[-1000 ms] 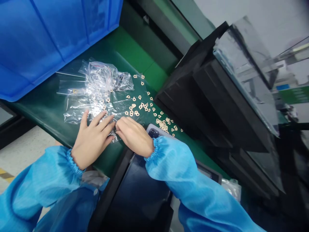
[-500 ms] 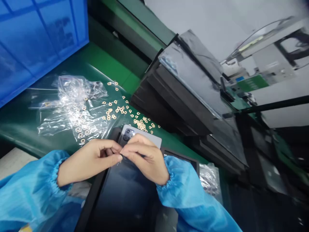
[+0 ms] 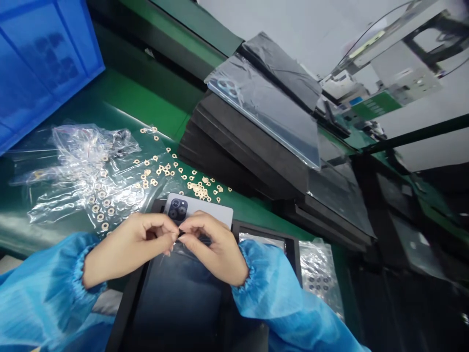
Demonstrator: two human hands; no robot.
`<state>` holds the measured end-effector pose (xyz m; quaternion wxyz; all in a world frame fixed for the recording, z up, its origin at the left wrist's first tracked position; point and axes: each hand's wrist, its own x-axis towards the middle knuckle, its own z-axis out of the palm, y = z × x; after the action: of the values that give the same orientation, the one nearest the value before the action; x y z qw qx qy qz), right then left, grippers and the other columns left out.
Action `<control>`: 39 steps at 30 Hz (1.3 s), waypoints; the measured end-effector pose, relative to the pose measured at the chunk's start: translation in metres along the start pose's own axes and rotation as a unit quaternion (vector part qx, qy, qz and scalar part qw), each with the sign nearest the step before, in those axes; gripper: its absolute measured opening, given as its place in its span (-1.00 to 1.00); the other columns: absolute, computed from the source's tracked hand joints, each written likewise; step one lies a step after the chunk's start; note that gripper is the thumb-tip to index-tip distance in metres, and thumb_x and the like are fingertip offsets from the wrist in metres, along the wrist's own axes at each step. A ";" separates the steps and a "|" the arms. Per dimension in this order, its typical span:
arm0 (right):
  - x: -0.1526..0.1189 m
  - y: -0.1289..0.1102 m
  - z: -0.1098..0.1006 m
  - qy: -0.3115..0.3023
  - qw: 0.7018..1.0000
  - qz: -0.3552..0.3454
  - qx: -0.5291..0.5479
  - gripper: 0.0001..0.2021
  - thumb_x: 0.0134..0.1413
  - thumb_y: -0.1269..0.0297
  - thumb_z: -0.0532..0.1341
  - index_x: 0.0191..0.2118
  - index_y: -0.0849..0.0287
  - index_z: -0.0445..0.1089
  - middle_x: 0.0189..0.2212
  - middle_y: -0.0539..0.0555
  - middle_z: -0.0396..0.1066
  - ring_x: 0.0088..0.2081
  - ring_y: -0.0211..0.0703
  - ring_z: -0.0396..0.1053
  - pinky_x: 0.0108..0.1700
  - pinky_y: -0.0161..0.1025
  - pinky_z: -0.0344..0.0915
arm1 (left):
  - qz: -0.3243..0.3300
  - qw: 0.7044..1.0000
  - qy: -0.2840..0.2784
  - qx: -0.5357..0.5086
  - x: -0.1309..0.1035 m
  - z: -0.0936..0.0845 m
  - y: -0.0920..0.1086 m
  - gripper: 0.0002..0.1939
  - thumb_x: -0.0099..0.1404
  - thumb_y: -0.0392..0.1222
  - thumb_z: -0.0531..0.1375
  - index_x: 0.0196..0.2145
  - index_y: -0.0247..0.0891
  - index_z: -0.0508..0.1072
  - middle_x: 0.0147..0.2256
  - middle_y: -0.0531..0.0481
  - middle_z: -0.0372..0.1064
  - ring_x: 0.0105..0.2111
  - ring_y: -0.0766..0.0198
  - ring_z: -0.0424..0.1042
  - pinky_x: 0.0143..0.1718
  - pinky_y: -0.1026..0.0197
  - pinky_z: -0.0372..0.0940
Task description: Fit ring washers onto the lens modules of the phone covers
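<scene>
The bin (image 3: 40, 63) was smooth plastic with a soft sheen, and the green surface (image 3: 22, 234) smooth and glossy. Crinkled, shiny clear plastic made up the bag (image 3: 82, 146); the ring tabs (image 3: 198, 189) looked matt, their material unclear. The smartphone (image 3: 214, 211) had a smooth satin back. The dark panel (image 3: 179, 298) gleamed dully. The foam slabs (image 3: 220, 122) looked matt, and glossy film wrapped the phone-shaped panel (image 3: 264, 117). The sleeves (image 3: 278, 293) were creased, faintly shiny cloth.
</scene>
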<state>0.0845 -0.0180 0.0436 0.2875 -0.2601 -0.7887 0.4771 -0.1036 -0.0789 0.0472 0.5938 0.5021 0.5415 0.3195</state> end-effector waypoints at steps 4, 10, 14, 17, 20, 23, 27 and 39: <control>0.001 -0.006 -0.007 -0.037 0.987 -0.124 -0.095 -0.91 0.27 0.40 0.15 -0.24 0.16 0.40 -0.34 0.07 0.47 -0.31 -0.27 0.43 -0.27 -0.33 0.42 | -0.041 0.989 -0.093 -0.107 0.008 0.000 -0.002 -0.94 0.17 -0.23 0.18 -0.43 -0.21 0.44 -0.59 0.16 0.39 -0.55 0.41 0.40 -0.44 0.36 0.30; 0.016 0.000 -0.027 0.010 0.980 -0.123 -0.155 -0.92 0.26 0.38 0.17 -0.30 0.15 0.35 -0.29 0.07 0.42 -0.24 -0.23 0.39 -0.18 -0.26 0.39 | -0.016 0.994 0.043 0.096 0.023 -0.042 -0.007 -0.77 0.26 -0.01 0.13 -0.36 -0.20 0.46 -0.49 0.11 0.44 -0.52 0.36 0.39 -0.44 0.29 0.28; 0.027 0.023 -0.031 -0.015 0.991 -0.005 -0.130 -0.88 0.25 0.44 0.13 -0.34 0.15 0.30 -0.23 0.08 0.34 -0.15 -0.21 0.35 -0.08 -0.21 0.36 | 0.027 0.844 0.256 0.471 0.020 -0.059 -0.016 -0.65 0.32 0.13 0.10 -0.40 -0.19 0.43 -0.45 0.05 0.41 -0.44 0.22 0.38 -0.43 0.15 0.17; 0.028 0.037 -0.025 -0.055 0.989 0.020 -0.133 -0.88 0.25 0.45 0.10 -0.32 0.15 0.28 -0.19 0.10 0.32 -0.11 -0.19 0.33 -0.03 -0.19 0.34 | 0.174 0.819 0.192 0.511 0.014 -0.040 -0.025 -0.76 0.38 -0.05 0.09 -0.22 -0.25 0.45 -0.25 -0.05 0.47 -0.22 0.12 0.43 -0.20 0.05 0.30; 0.027 0.043 -0.016 -0.062 0.983 0.007 -0.174 -0.90 0.27 0.45 0.09 -0.30 0.19 0.30 -0.16 0.15 0.31 -0.08 -0.16 0.31 0.02 -0.16 0.31 | 0.286 0.794 0.150 0.515 0.011 -0.012 -0.033 -0.71 0.37 -0.18 0.13 0.01 -0.29 0.40 0.07 -0.16 0.39 0.09 0.01 0.34 0.09 -0.02 0.24; 0.028 0.042 -0.012 -0.076 0.974 -0.002 -0.215 -0.88 0.28 0.45 0.06 -0.29 0.22 0.31 -0.16 0.17 0.31 -0.08 -0.12 0.31 0.01 -0.14 0.32 | 0.299 0.770 0.141 0.545 0.013 0.004 -0.039 -0.67 0.39 -0.18 0.11 0.06 -0.32 0.38 0.21 -0.22 0.26 0.22 -0.06 0.21 0.15 -0.07 0.18; 0.029 0.038 -0.009 -0.089 0.962 0.002 -0.259 -0.84 0.29 0.44 0.03 -0.30 0.20 0.31 -0.16 0.17 0.31 -0.09 -0.08 0.31 -0.04 -0.11 0.36 | 0.291 0.759 0.152 0.563 0.015 0.007 -0.043 -0.64 0.42 -0.12 0.07 0.07 -0.35 0.39 0.22 -0.24 0.24 0.22 -0.05 0.22 0.23 -0.10 0.08; 0.023 0.046 -0.026 -0.014 0.995 0.039 -0.095 -0.76 0.27 0.50 0.07 -0.02 0.15 0.32 -0.05 0.12 0.31 -0.22 -0.28 0.39 -0.08 -0.21 0.45 | 0.263 0.766 0.141 0.569 0.018 0.012 -0.047 -0.50 0.45 0.04 -0.06 0.19 -0.28 0.29 0.29 -0.20 0.12 0.26 -0.09 0.16 0.23 -0.15 0.05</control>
<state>0.0933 0.0323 0.0169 0.2311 -0.3103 -0.8236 0.4146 -0.0958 -0.0787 -0.0036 0.0083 0.8201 0.5482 0.1637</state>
